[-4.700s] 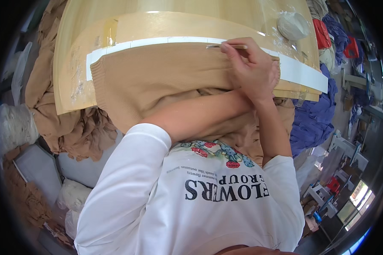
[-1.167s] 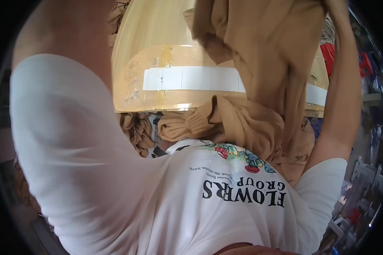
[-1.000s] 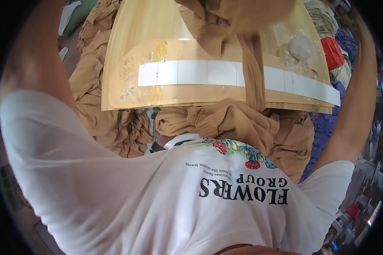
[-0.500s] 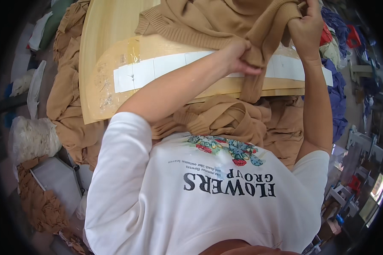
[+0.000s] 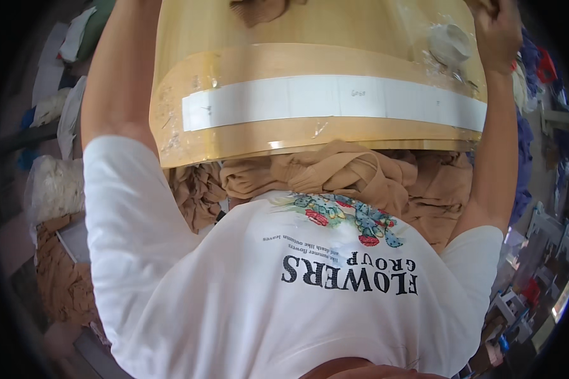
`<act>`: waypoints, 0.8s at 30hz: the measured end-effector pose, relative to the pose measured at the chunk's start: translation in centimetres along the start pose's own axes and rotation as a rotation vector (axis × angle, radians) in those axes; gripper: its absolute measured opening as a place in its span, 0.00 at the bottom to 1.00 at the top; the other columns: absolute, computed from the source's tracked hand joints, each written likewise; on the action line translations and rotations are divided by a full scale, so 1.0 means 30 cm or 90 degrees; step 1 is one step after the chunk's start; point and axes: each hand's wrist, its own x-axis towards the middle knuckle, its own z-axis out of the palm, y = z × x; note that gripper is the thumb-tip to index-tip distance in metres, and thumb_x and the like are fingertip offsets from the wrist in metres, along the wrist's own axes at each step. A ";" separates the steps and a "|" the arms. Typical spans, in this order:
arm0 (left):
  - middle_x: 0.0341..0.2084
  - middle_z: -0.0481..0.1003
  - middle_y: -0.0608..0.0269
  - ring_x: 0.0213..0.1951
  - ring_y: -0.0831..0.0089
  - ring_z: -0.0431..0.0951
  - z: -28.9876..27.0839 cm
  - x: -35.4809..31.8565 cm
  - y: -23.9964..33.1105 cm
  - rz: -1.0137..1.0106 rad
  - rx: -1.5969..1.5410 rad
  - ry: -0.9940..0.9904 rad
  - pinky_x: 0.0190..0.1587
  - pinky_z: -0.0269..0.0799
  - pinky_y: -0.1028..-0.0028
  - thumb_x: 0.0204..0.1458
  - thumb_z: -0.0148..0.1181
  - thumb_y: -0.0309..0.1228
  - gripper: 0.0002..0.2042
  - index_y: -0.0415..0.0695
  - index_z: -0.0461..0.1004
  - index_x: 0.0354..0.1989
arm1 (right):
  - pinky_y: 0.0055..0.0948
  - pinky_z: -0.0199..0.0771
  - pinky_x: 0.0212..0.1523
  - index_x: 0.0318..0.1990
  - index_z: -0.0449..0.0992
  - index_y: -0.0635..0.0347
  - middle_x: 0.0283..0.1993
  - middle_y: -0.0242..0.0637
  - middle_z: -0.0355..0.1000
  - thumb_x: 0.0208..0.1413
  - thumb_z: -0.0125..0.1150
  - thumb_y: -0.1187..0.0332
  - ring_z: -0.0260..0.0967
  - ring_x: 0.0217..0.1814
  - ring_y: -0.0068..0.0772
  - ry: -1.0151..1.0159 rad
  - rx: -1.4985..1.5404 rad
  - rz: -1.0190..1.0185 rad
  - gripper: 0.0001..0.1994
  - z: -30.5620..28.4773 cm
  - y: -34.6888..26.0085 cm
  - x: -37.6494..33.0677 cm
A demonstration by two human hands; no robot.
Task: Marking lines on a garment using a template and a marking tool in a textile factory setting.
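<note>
R hand (image 5: 499, 39) top edge, can't tell if closed/holding, brown knit (image 5: 259, 10) well to L; L hand off-frame

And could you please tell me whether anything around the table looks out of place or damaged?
The clear film on the table, left of the white strip, looks wrinkled and scuffed, unlike the smoother top beyond. Brown knitwear by the front edge is bunched in folds rather than flat.

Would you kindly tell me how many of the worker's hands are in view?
1: the right hand, at upper right, by the table. The left forearm runs off the top edge, so the left hand is out of view.
</note>
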 end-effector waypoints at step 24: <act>0.19 0.68 0.72 0.19 0.84 0.64 -0.148 -0.888 -0.400 -0.448 0.132 0.110 0.21 0.60 0.84 0.49 0.60 0.27 0.05 0.40 0.70 0.29 | 0.35 0.68 0.41 0.49 0.70 0.63 0.37 0.47 0.69 0.49 0.49 0.84 0.66 0.39 0.47 -0.437 0.272 -0.098 0.18 -0.159 -0.104 -0.633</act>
